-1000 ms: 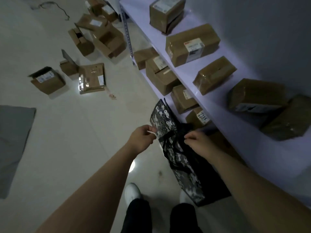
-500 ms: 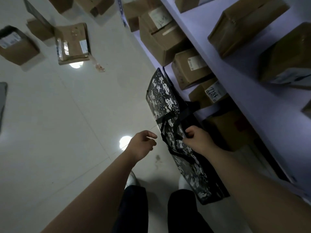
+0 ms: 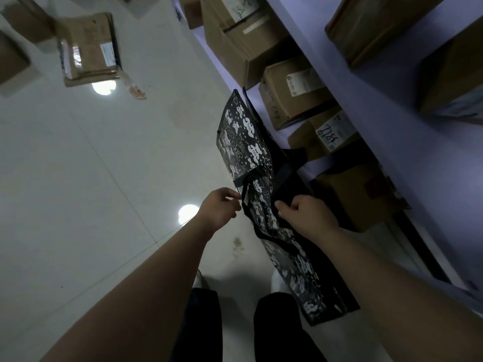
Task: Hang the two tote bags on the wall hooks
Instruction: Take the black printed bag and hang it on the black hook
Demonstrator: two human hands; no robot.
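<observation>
A black tote bag (image 3: 245, 142) with a white pattern hangs flat in front of me, beside the shelf unit. My right hand (image 3: 305, 215) grips its black fabric and strap near the top edge. My left hand (image 3: 219, 207) is just left of the bag, fingers curled, with its fingertips at a thin black strap (image 3: 244, 194); I cannot tell whether it holds it. I cannot make out a second bag apart from this one. No wall hooks are in view.
A pale shelf unit (image 3: 386, 118) runs along the right with several cardboard boxes (image 3: 290, 92) on its levels. More boxes (image 3: 88, 48) lie on the tiled floor at upper left. My legs and shoes are directly below the hands.
The view has tilted further down toward the floor. My left hand let go of the bag's edge, drifted left, then came back to the strap. My right hand kept its grip.
</observation>
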